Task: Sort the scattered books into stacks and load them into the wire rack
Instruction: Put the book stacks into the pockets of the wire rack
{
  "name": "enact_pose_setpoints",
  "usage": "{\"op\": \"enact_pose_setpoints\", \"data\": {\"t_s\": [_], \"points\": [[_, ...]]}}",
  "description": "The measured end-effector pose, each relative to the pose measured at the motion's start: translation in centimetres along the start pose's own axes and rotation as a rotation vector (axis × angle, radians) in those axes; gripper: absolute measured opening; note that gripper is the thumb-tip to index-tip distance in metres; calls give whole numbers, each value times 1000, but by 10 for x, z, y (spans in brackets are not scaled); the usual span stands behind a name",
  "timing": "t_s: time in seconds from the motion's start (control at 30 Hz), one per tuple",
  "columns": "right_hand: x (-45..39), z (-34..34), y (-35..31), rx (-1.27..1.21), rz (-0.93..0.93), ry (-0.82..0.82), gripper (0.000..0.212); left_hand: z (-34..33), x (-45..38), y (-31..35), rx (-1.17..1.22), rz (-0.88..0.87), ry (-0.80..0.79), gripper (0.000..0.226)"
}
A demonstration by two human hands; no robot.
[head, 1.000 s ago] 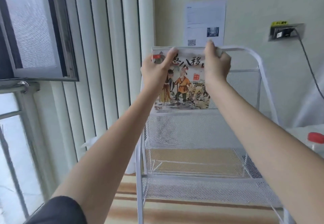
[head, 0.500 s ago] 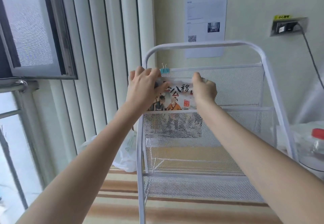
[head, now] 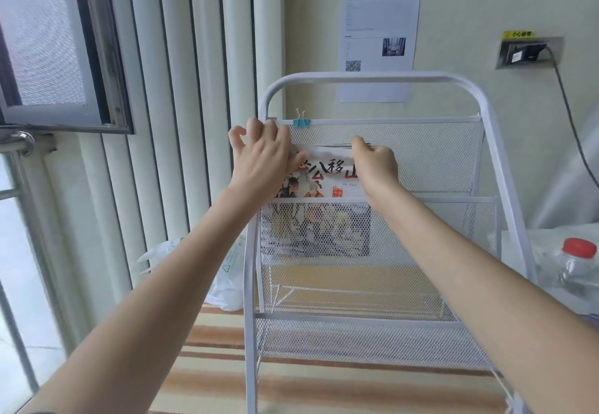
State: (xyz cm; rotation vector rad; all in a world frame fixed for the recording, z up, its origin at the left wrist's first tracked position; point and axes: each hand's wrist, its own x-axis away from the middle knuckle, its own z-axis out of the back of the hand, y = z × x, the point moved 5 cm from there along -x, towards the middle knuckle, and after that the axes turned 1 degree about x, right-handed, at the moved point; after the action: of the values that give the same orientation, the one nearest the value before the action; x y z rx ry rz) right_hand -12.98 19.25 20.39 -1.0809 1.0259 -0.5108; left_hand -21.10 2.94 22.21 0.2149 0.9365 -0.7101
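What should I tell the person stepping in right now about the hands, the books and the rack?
Left hand: fingers spread and loose at the top left corner of the picture books, not gripping.
Right hand: pinches the stack's top edge.
The stack stands upright in the top pocket of the white wire rack, at its left end, lower half behind the front mesh.
Done: this stack is seated.
Left: let go; the lower tier looks empty. No other books are in view.

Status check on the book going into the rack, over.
Right hand pinches the picture book's top edge; left hand open, fingers against its left side. Book stands in the wire rack's top mesh pocket. Nothing blocking.
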Motion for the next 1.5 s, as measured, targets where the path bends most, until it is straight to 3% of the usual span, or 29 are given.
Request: {"op": "enact_pose_setpoints", "data": {"t_s": [0.17, 0.4, 0.67, 0.9, 1.03, 1.13, 1.3, 1.4, 1.5], "points": [[6, 4, -5, 6, 182, 155, 19, -2, 8, 6, -97, -27, -28, 58], [9, 9, -5, 55, 290, 293, 20, -2, 12, 9, -111, -43, -11, 46], [32, -2, -12, 359, 619, 230, 10, -5, 13, 9, -4, -53, 7, 36], [40, 4, -15, 238, 605, 206, 12, -2, 16, 9, 50, -50, 65, 21], [78, 8, -14, 224, 772, 160, 14, -4, 35, 12, 175, -16, -12, 42], [118, 3, -11, 240, 796, 61, 15, 2, 56, 16, 304, 37, -117, 55], [203, -1, 8, 148, 574, -177, 16, 34, 137, 16, 482, 199, -214, 58], [261, -3, 48, 150, 163, -409, 27, 43, 229, -13, 396, 349, -320, 59], [333, -5, 95, 213, -245, -719, 42, 40, 333, -52, 440, 705, -553, 62]]}}
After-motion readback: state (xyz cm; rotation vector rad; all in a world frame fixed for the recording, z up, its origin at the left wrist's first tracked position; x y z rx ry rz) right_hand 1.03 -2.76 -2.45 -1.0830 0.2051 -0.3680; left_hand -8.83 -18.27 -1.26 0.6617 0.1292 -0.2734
